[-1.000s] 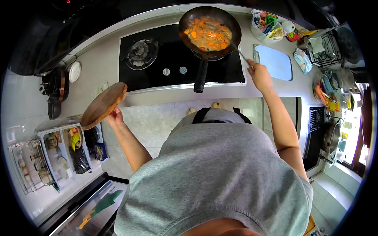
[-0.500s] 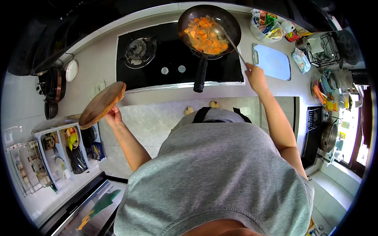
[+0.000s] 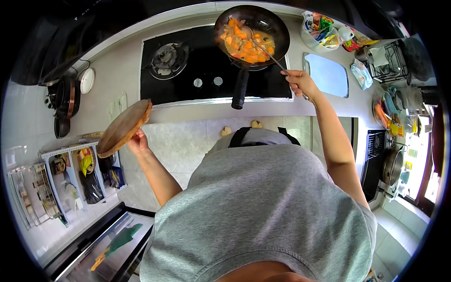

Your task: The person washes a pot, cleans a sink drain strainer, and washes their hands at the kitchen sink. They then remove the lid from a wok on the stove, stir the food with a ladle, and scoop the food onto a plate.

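Observation:
My left hand [image 3: 137,141] grips the edge of a round wooden lid [image 3: 123,128], held tilted in front of the counter, left of my body. My right hand [image 3: 302,83] is closed around the long metal handle of a ladle [image 3: 268,55]. The ladle's rounded head is in a dark wok [image 3: 277,35], among orange chunks and brownish pieces in some liquid [image 3: 245,46]. The wok sits over the right burner, its black handle [image 3: 240,89] pointing towards me.
The black stove [image 3: 188,61] has a bare left burner [image 3: 165,58] and two knobs. Right of it lie a pale cutting board [image 3: 326,75] and a tub of packets [image 3: 322,40]. A cloth [image 3: 117,105] and a white lid [image 3: 87,81] are at the left. Shelves [image 3: 77,174] stand lower left.
The ladle's head has moved left and slightly up in the wok, heaping the food towards the left side. My right hand has shifted slightly left along with it. The wooden lid has barely moved.

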Available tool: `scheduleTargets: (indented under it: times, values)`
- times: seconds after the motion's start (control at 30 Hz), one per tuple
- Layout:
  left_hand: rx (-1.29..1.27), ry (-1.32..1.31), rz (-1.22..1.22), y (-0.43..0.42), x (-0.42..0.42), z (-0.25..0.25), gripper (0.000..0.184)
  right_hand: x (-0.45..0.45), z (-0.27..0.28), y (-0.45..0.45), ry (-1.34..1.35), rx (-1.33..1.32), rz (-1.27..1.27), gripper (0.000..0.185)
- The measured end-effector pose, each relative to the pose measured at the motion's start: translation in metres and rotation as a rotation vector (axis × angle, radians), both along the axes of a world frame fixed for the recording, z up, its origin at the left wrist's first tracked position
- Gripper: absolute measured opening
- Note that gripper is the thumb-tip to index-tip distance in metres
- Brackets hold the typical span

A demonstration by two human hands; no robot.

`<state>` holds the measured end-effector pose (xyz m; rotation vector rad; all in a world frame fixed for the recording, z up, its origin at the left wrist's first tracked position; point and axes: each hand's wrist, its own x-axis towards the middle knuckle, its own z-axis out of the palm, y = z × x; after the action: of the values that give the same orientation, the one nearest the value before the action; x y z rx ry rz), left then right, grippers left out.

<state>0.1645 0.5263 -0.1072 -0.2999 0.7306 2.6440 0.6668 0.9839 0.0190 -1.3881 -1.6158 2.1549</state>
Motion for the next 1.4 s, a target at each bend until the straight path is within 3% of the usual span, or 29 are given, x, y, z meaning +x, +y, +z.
scheduleTargets:
  times: [0.17,0.23,0.57,0.7,0.77,0.9,1.0,1.1,1.27,1.33,1.4]
  values:
    - [-0.016,-0.019,0.016,0.006,0.011,0.006,0.023,0.019,0.046,-0.025,-0.283,0.324,0.11,0.039]
    - [-0.017,-0.055,0.029,0.01,0.012,0.006,0.023,0.029,0.061,-0.029,-0.426,0.739,0.272,0.04]
    - [-0.001,-0.033,-0.03,0.033,0.01,0.001,0.021,0.036,0.14,-0.071,-0.634,0.847,0.453,0.038]
    - [0.011,-0.082,-0.038,0.035,0.005,-0.005,0.021,0.035,0.086,-0.068,-0.657,1.013,0.481,0.038]
    - [0.016,-0.096,-0.036,0.037,0.005,-0.004,0.02,0.019,0.07,-0.068,-0.832,0.982,0.488,0.04]
    - [-0.005,-0.077,-0.026,0.041,0.007,0.002,0.021,0.012,0.04,-0.049,-0.748,0.993,0.351,0.037]
    - [0.001,-0.036,-0.051,0.042,0.017,0.015,0.021,0.019,0.035,-0.033,-0.554,0.824,0.193,0.034]
    - [-0.02,-0.034,-0.01,0.038,0.025,0.02,0.022,0.032,0.02,-0.009,-0.438,0.98,0.07,0.033]
    - [0.023,-0.058,-0.036,0.028,0.027,0.014,0.024,0.013,0.014,0.045,-0.573,1.177,0.077,0.03]
    - [0.005,-0.059,-0.025,0.025,0.03,0.018,0.024,-0.007,0.026,0.053,-0.655,0.944,0.148,0.028]
    - [-0.013,-0.063,-0.015,0.023,0.032,0.017,0.024,-0.022,0.018,0.071,-0.578,0.952,0.206,0.028]
